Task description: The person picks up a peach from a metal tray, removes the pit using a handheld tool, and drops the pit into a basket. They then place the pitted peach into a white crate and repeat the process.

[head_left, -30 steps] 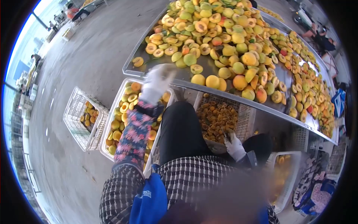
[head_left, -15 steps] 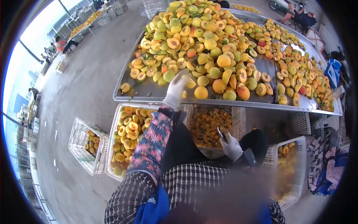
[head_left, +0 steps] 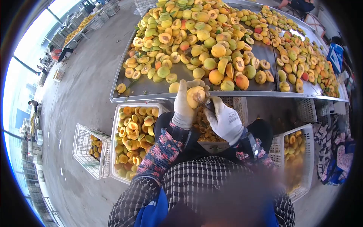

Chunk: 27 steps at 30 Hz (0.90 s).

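My left hand (head_left: 183, 106), in a white glove, grips a yellow peach (head_left: 196, 95) just in front of the metal table's near edge (head_left: 151, 97). My right hand (head_left: 225, 122), also gloved, holds a small metal pitting tool (head_left: 207, 101) pressed against that peach. Both hands meet above my lap and above the crate of pits (head_left: 206, 130). A big heap of whole and halved peaches (head_left: 196, 41) covers the table beyond.
A white crate of halved peaches (head_left: 134, 132) stands at my left, with a smaller, nearly bare crate (head_left: 89, 149) beside it. Another crate with peaches (head_left: 295, 159) stands at my right. Other people sit at the far end and far left.
My left hand took a peach from the table edge and drew it back. My right hand rose from my lap with the tool and met the peach.
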Motion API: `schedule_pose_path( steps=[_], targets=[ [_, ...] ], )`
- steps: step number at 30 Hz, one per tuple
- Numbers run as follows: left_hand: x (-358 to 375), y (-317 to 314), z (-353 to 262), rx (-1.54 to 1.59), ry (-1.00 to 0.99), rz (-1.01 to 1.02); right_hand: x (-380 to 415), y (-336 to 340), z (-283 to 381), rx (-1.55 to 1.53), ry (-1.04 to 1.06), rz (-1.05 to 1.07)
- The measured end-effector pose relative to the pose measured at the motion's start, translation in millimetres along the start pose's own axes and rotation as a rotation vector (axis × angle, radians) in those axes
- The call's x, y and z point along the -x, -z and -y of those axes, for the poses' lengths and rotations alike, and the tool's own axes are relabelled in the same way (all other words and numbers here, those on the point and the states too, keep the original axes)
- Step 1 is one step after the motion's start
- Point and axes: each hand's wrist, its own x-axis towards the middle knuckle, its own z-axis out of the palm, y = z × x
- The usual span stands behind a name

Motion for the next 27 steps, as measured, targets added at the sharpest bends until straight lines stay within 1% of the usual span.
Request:
schedule_pose_path(
  steps=[2, 6, 7, 9, 12, 13, 15, 18, 19, 22, 23, 26, 27],
  targets=[
    [5, -6, 3, -0.026, -0.017, -0.035, 4, -9, -2, 0.076, -0.027, 0.034],
    [5, 0, 9, -0.11, 0.016, -0.047, 13, -23, -8, -0.001, -0.073, 0.113],
    [7, 0, 8, -0.129, 0.034, -0.047, 15, -21, -8, 0.003, -0.056, 0.142],
    [10, -2, 4, -0.165, 0.074, -0.043, 18, -12, -9, 0.024, -0.06, 0.22],
    [4, 10, 1, -0.302, 0.224, 0.036, 22, -5, -14, 0.04, -0.064, 0.305],
    [2, 15, 4, -0.236, 0.249, 0.071, 23, -3, -15, 0.043, -0.065, 0.329],
    [-3, 21, 7, -0.106, 0.291, 0.141, 25, -7, -22, -0.083, -0.077, 0.254],
    [12, -2, 31, -0.027, -0.155, -0.017, 24, -13, -25, -0.238, -0.07, 0.126],
    [16, -15, 40, -0.055, -0.285, -0.157, 25, -15, -24, -0.286, -0.065, 0.081],
    [15, 3, 28, -0.194, -0.126, -0.032, 29, -13, -21, -0.301, -0.079, 0.195],
    [17, 3, 28, -0.156, -0.059, -0.114, 31, -13, -29, -0.217, -0.061, 0.266],
    [8, 19, 19, -0.313, 0.227, 0.018, 32, -1, -31, -0.123, -0.024, 0.375],
    [7, 16, 17, -0.343, 0.28, -0.001, 36, -7, -38, -0.14, -0.028, 0.381]
  ],
)
